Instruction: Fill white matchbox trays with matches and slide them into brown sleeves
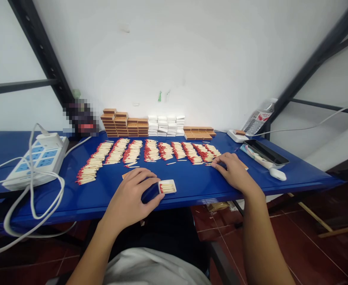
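Note:
My left hand rests on the blue table, its fingers curled round the left side of a small white matchbox tray that holds a few red-tipped matches. My right hand lies palm down at the right end of the rows of matches, fingertips pinching at loose matches there; what they hold is too small to make out. The matches lie in several neat piles across the table's middle.
Stacks of brown matchbox sleeves, white trays and flat brown boxes line the wall. A white power strip with cables lies left. A phone, a plastic bottle and black shelf struts stand right.

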Tool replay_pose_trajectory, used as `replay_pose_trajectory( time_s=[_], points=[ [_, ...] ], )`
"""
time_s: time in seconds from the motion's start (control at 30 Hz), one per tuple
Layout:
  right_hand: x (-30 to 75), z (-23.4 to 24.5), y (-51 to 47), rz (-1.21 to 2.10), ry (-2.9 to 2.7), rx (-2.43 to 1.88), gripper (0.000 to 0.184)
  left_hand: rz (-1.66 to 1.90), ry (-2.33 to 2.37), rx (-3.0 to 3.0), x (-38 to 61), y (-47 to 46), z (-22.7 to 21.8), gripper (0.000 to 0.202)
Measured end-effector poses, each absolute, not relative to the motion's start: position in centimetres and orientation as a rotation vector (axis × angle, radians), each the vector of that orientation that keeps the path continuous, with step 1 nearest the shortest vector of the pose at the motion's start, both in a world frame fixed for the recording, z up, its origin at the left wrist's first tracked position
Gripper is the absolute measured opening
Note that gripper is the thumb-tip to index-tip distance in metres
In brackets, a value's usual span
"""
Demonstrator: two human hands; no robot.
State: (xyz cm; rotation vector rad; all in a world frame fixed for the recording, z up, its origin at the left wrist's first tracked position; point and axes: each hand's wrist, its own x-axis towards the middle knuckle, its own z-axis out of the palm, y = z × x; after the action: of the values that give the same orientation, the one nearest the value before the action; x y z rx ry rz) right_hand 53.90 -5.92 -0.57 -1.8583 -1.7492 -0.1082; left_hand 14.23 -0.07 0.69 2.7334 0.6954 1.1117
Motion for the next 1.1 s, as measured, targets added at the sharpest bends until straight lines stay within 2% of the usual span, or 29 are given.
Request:
replay_pose_trajectory(
  time_s=[0.73, 0.9, 1.1],
  points=[
    [53.7, -0.6, -6.5, -0.219, -1.74, -1.838, 0.032, 1.12, 0.7, 2.733, 14.2, -0.2, 0.7, 0.021],
    [51.1, 1.0, -7.9, -0.213, -1.781, -1.784, 0.025, 1.118, 0.697, 2.733, 14.2, -0.2, 0.6, 0.022],
    [43.9, 2.6, -8.2, -0.019, -1.931, -1.574, 0.016, 1.113, 0.708, 2.732, 14.1, -0.3, 0.8, 0.021]
  ],
)
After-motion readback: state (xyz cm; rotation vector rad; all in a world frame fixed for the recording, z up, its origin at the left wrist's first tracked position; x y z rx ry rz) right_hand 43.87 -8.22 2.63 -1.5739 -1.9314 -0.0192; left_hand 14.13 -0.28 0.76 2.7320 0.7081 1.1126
